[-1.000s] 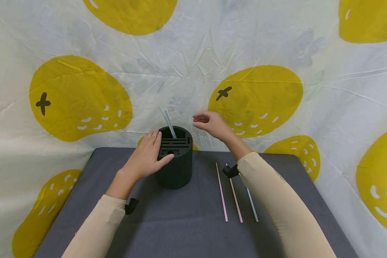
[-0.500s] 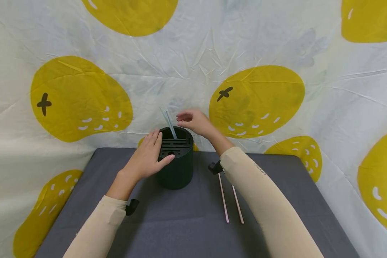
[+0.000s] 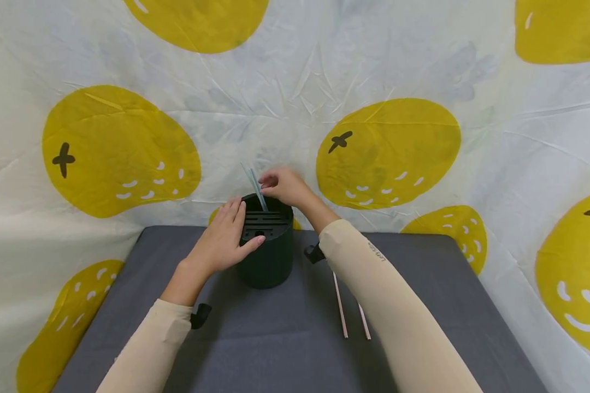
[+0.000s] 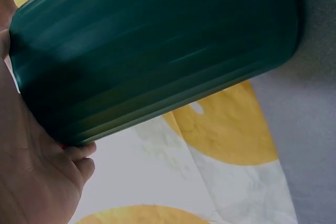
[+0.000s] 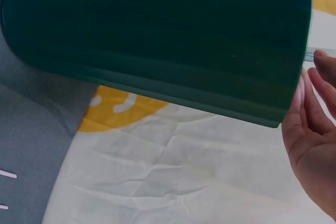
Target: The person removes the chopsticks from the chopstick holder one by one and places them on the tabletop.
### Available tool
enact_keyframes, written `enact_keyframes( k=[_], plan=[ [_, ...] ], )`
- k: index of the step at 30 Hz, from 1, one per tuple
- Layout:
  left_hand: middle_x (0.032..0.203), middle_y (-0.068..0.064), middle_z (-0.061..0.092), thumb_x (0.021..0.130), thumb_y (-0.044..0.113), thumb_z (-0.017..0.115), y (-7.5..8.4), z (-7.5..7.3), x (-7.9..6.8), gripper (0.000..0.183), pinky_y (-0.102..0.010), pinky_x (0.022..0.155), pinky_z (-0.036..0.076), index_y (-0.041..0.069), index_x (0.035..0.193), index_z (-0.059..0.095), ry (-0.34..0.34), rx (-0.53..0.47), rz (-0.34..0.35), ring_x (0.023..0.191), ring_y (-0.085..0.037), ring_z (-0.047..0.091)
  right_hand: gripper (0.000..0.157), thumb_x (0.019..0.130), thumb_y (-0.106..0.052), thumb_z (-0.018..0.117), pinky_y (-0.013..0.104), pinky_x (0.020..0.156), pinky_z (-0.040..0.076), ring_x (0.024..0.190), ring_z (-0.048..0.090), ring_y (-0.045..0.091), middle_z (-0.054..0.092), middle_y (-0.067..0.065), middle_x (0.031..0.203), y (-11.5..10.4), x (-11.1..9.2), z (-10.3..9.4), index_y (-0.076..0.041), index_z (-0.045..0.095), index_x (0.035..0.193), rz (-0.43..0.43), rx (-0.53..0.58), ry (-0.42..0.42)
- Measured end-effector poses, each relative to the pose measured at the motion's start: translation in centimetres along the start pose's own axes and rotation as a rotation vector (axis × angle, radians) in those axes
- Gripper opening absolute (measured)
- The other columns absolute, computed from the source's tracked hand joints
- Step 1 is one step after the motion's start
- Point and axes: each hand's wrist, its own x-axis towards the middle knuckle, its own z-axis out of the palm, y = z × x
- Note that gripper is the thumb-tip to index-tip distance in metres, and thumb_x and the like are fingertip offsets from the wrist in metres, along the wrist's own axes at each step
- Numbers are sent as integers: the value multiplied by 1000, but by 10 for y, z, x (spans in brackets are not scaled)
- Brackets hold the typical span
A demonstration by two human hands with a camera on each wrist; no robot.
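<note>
Closer to the pale blue straws (image 3: 258,191) now, the right hand (image 3: 284,186) has moved toward nine o'clock and sits at one o'clock on the green pot (image 3: 267,267). Its fingers are bent, thumb beside a straw; whether they pinch it I cannot tell. Those straws stand in the pot's back opening, leaning toward eleven o'clock. At nine o'clock, the left hand (image 3: 221,234) rests on the rim, fingers straight, thumb spread apart. Two pink straws (image 3: 341,311) lie at four o'clock on the grey table (image 3: 275,355), partly hidden by the right sleeve (image 3: 373,289).
</note>
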Motion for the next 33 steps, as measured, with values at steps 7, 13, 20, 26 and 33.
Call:
enact_keyframes(
  k=[7,13,20,26,33],
  plan=[
    [163,-16,5,89,79,21,1,2,1,101,-51,123,13,3,155,10,4,-2,-3,152,-31,3,18,91,-24,68,33,83,54,94,63,19,69,4,104,-2,0,2,-13,69,105,37,-36,5],
    [163,-15,5,89,79,21,1,2,1,101,-50,123,13,2,155,12,12,-5,5,152,-31,4,12,92,-22,68,30,77,53,88,62,18,67,4,98,-5,-1,4,-12,66,97,42,-37,28],
    [163,-17,7,89,79,22,1,1,1,102,-51,122,13,2,155,13,14,-8,2,152,-31,5,11,93,-20,65,30,71,54,81,62,20,65,7,96,-6,-4,2,-11,63,98,47,35,40],
    [163,-17,7,88,79,23,-1,1,1,103,-52,122,14,2,155,12,13,-4,-1,151,-32,6,9,95,-19,62,29,72,56,84,65,24,65,7,99,-7,-7,-2,-11,60,99,36,114,50],
    [163,-16,6,88,80,23,-2,2,0,103,-51,123,12,3,155,11,5,-10,-12,152,-30,2,10,95,-19,62,36,83,59,94,67,27,64,7,101,-11,-13,-15,-11,59,100,14,223,111]
  ],
)
